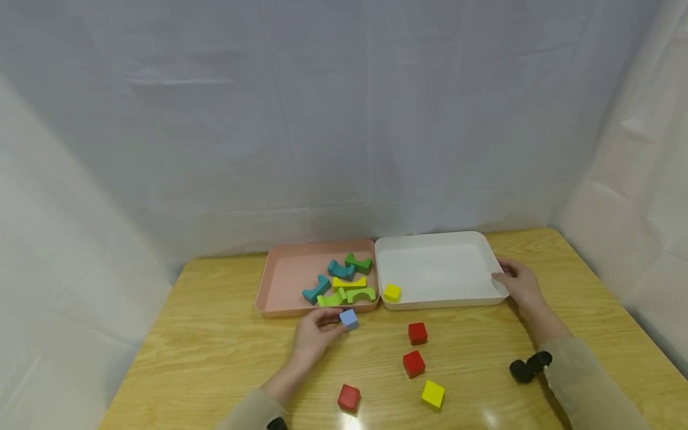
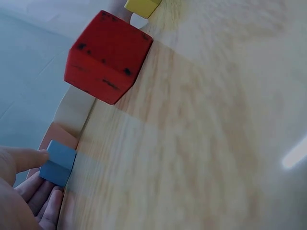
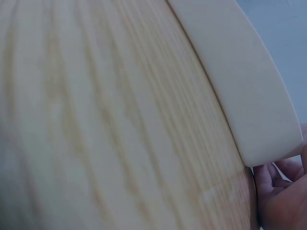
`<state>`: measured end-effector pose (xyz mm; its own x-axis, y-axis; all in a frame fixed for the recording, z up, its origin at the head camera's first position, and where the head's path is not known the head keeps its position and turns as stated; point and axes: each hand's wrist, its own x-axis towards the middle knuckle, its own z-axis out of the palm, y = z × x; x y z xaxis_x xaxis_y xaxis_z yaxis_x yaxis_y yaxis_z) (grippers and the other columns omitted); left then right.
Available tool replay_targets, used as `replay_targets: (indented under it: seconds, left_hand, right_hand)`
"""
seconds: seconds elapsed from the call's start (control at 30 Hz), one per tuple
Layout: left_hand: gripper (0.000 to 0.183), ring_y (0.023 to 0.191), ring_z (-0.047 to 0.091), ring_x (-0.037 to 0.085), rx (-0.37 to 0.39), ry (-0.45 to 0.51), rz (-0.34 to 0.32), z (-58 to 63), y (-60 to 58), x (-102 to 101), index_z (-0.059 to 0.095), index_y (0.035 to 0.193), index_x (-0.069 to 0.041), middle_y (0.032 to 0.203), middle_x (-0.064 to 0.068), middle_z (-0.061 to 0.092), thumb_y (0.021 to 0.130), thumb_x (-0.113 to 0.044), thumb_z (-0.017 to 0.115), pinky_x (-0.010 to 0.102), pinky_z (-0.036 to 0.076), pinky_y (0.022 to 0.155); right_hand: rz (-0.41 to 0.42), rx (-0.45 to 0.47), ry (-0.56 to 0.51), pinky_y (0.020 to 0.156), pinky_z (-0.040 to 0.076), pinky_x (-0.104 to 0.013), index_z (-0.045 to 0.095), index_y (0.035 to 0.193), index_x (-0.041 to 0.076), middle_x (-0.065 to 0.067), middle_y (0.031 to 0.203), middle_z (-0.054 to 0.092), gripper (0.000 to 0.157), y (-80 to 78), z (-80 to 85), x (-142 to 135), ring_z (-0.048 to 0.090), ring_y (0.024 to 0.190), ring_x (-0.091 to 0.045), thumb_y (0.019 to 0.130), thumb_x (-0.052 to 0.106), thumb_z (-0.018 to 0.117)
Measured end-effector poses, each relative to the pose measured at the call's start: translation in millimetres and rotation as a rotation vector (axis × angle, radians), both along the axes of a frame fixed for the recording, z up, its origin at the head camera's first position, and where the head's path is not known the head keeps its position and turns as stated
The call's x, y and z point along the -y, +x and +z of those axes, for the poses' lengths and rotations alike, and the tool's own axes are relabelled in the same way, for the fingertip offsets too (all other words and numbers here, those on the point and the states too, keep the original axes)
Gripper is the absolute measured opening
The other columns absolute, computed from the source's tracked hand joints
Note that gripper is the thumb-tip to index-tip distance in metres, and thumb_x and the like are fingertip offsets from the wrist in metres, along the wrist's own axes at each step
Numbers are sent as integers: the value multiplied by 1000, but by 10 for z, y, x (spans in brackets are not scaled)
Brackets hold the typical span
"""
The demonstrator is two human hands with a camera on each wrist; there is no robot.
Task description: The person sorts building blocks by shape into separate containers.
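Observation:
In the head view, my left hand (image 1: 313, 337) pinches a light blue cube (image 1: 349, 319) between thumb and fingers, just in front of the pink tray (image 1: 279, 280). The left wrist view shows the same blue cube (image 2: 58, 163) between thumb and fingertips. My right hand (image 1: 522, 286) grips the right edge of the white tray (image 1: 441, 269), its thumb over the rim and its fingers on the outer side. A yellow cube (image 1: 392, 292) lies in that tray's near left corner. From the right wrist, the tray's wall (image 3: 240, 81) shows beside the curled fingers.
Several arch-shaped blocks (image 1: 349, 283) in blue, green and yellow lie in the pink tray. On the wooden table (image 1: 215, 340) are three red cubes (image 1: 417, 334) and a yellow cube (image 1: 432, 394). White cloth (image 1: 344, 119) hangs behind and at both sides.

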<state>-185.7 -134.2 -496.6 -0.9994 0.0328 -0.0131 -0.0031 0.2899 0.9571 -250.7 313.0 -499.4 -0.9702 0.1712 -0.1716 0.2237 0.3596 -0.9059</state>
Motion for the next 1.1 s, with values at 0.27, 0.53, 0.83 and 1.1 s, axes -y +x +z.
replay_targets:
  seconds: [0.27, 0.53, 0.83, 1.1]
  left_hand:
    - [31, 113, 72, 39, 6, -35, -18, -11, -30, 9, 74, 117, 8, 121, 26, 74, 88, 5, 82, 29, 65, 87]
    - [32, 112, 72, 37, -9, -109, -30, -8, -12, 0, 75, 117, 5, 120, 22, 74, 86, 3, 84, 32, 65, 87]
    - [30, 112, 72, 38, -12, -105, -39, 26, 7, 1, 75, 118, 5, 120, 24, 74, 89, 2, 82, 33, 65, 88]
    - [29, 105, 73, 33, 9, -78, -39, 68, 37, 10, 75, 116, 5, 113, 21, 76, 88, 2, 82, 32, 64, 86]
  right_hand:
    - [-7, 11, -16, 77, 46, -3, 31, 161, -12, -34, 161, 38, 62, 10, 19, -1, 49, 112, -9, 109, 15, 54]
    - [-8, 1, -12, 77, 46, -3, 32, 160, -12, -33, 160, 39, 62, 10, -2, -6, 48, 108, -6, 109, 15, 54]
    - [-7, -1, -12, 78, 45, -3, 33, 160, -12, -33, 160, 39, 61, 15, 17, 14, 47, 107, -3, 109, 14, 55]
    - [-9, -11, -17, 78, 46, -4, 34, 159, -13, -34, 158, 41, 61, 23, 28, 30, 47, 104, -1, 108, 13, 55]
